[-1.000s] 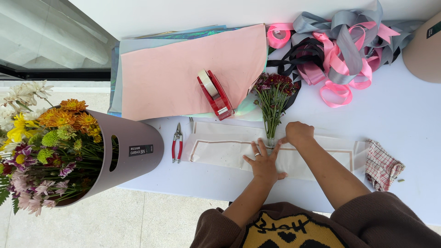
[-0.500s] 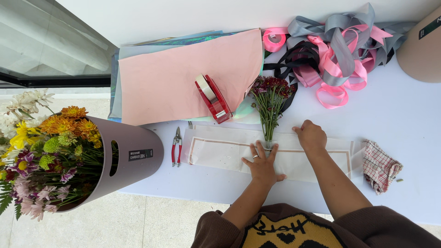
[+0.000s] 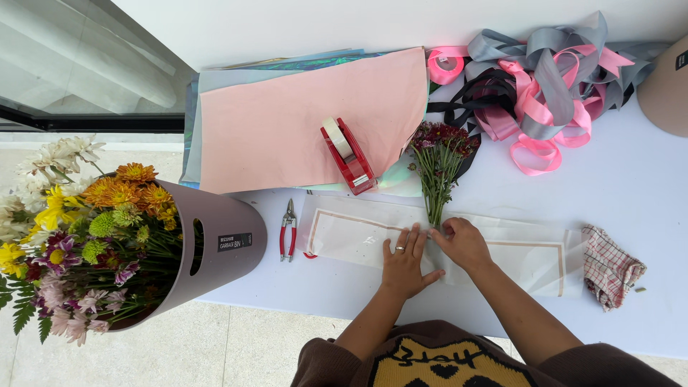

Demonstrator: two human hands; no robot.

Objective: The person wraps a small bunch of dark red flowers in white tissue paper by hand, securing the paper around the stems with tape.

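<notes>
my clear cellophane sheet with a tan border line (image 3: 358, 236); red plastic tape dispenser (image 3: 349, 156) at twelve o'clock; red-and-white checked cloth (image 3: 608, 265) at three; pink paper sheet (image 3: 287, 122).

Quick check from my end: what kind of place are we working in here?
Likely a florist's workbench. A bucket of mixed flowers stands by the table, ribbons and wrapping paper lie on it, and both hands press a clear sheet around a small bunch.

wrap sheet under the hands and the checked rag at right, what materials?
Wrap sheet: looks like thin clear plastic film with a tan printed border; the table shows through and it glints. Checked rag: woven cloth, matte, limp and crumpled.
</notes>
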